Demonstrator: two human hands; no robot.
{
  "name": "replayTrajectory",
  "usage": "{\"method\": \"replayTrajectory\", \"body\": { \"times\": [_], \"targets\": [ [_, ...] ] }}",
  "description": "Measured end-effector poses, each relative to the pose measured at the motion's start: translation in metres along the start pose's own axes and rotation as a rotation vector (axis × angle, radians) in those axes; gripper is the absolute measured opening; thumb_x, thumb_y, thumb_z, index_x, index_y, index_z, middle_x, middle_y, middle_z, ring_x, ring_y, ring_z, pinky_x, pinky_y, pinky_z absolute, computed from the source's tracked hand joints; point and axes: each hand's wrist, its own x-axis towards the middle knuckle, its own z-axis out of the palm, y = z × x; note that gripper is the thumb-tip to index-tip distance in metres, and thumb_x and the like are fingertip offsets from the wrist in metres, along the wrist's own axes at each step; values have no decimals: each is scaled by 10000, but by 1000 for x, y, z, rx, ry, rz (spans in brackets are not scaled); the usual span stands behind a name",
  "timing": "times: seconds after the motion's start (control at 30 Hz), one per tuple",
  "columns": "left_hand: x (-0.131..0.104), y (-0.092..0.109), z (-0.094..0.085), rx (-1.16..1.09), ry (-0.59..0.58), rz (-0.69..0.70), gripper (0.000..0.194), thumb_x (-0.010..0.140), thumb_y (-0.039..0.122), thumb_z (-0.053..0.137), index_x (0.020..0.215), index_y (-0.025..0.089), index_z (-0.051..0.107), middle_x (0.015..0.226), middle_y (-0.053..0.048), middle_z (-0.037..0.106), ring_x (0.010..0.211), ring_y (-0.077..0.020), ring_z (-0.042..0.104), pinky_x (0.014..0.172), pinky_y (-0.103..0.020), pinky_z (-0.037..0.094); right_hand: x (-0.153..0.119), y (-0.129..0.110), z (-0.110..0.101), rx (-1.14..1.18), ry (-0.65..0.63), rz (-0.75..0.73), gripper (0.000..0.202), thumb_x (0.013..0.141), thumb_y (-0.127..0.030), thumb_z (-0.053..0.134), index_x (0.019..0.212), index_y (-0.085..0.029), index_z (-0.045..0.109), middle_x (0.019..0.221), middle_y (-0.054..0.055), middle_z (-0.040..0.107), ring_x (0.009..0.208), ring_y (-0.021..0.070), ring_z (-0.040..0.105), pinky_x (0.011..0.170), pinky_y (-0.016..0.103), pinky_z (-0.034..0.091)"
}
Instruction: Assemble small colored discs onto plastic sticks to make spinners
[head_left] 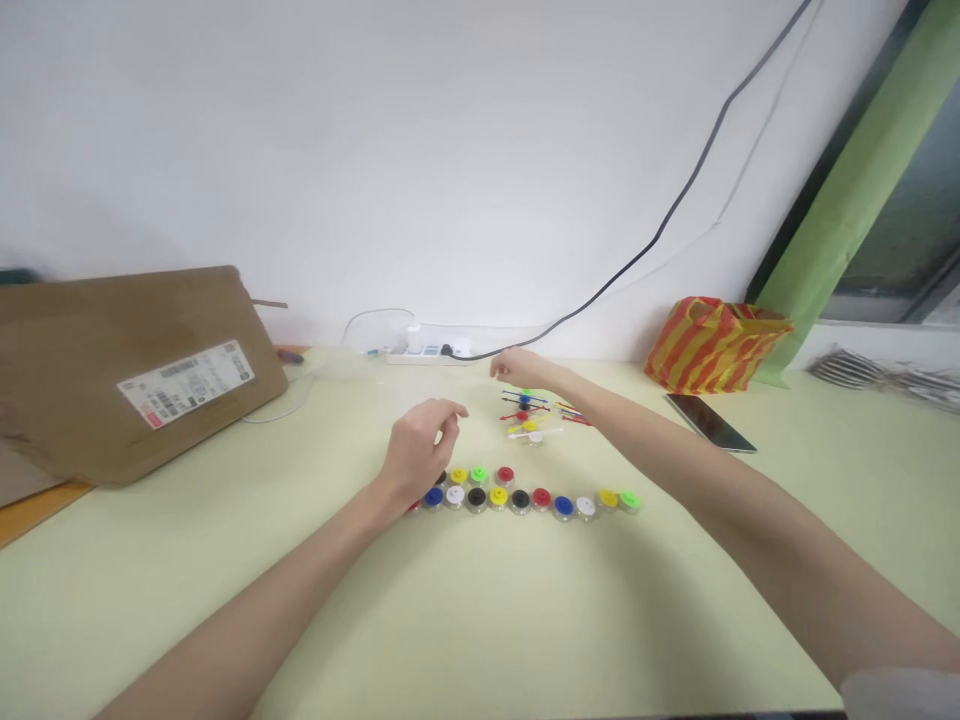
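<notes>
**Two hands above rows of coloured round pieces and a cluster of arrow spinners**

We see the left hand (pixel 421 445) over the left end of the round pieces (pixel 499 496), partly covering a red one there. Its fingers are bent, with the thumb and forefinger tips near each other; we cannot tell whether anything sits between them.

The right hand (pixel 521 366) reaches farther across the bench (pixel 495 620), just beyond the arrow spinners (pixel 529 427). Its fingers curl downward, and we cannot tell whether they grasp anything.

The round pieces have clear bases and coloured tops. They form a long front row in red, blue, white, black, yellow and green, with a shorter row behind it toward the left. The arrow spinners lie behind these rows, one colour after another, white nearest to us and green farthest. We also find more arrows (pixel 576 419) beside the right forearm.

To the left we see a cardboard box (pixel 90 370) with a printed label (pixel 187 384). A power strip (pixel 431 357) lies by the wall (pixel 450 150), and a striped bag (pixel 709 345) stands at the right, near a dark-screened device (pixel 711 422).
</notes>
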Motion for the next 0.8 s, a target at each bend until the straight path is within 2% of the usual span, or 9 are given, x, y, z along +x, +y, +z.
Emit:
{"method": "replayTrajectory", "body": {
  "times": [0.07,0.17,0.2,0.27,0.37,0.53,0.63,0.73,0.8],
  "targets": [
    [-1,0,2,10,-32,70,243,941,138,424,913,194,659,832,-40,695,765,-177,634,736,-298,474,20,-28,11,26,-4,-68,439,899,-203,679,1334,-142,680,1295,140,707,1128,248,677,948,289,496],
    [-2,6,6,17,-91,156,233,916,115,445,877,197,660,796,-32,699,750,-181,633,739,-310,477,48,-64,32,60,-10,-129,701,892,-351,744,1529,-188,500,1545,127,515,1348,251,554,1064,289,444],
    [-3,9,7,19,-104,176,237,913,108,444,875,197,660,793,-34,701,748,-183,631,735,-313,476,55,-73,39,66,-26,-137,719,873,-377,766,1523,-208,510,1539,115,525,1341,252,562,1049,283,456],
    [-4,13,8,20,-117,201,241,908,95,444,875,197,660,797,-38,707,751,-187,631,723,-317,469,65,-84,52,68,-62,-135,603,865,-376,770,1431,-233,619,1403,95,655,1218,249,651,955,266,500],
    [-4,15,8,19,-117,208,240,898,83,451,867,199,659,803,-40,713,753,-189,632,715,-319,464,71,-91,65,48,-59,-104,331,908,-235,682,1228,-208,762,1128,94,782,1031,236,723,835,249,507],
    [-5,10,9,42,-85,179,232,872,81,472,858,202,670,783,-37,704,758,-196,631,723,-329,474,73,-92,64,19,21,-57,251,841,-93,642,1020,-114,817,1034,158,786,975,262,722,803,271,502],
    [-3,4,8,72,-26,119,238,884,84,472,871,203,678,797,-44,706,782,-206,634,753,-347,489,71,-89,61,30,61,-46,251,848,-105,625,1015,-91,812,1026,166,783,968,258,718,825,275,508],
    [0,-3,7,95,39,53,240,906,88,469,894,206,678,852,-51,723,839,-218,641,800,-367,503,67,-85,62,53,76,-48,337,851,-176,664,1163,-129,782,1142,133,768,1061,250,698,882,265,507],
    [1,-6,6,106,58,28,240,914,86,468,906,209,674,883,-49,735,873,-225,643,821,-376,503,65,-83,65,61,50,-39,344,844,-206,691,1172,-158,781,1096,96,781,1031,237,705,855,249,514]
  ]
}}
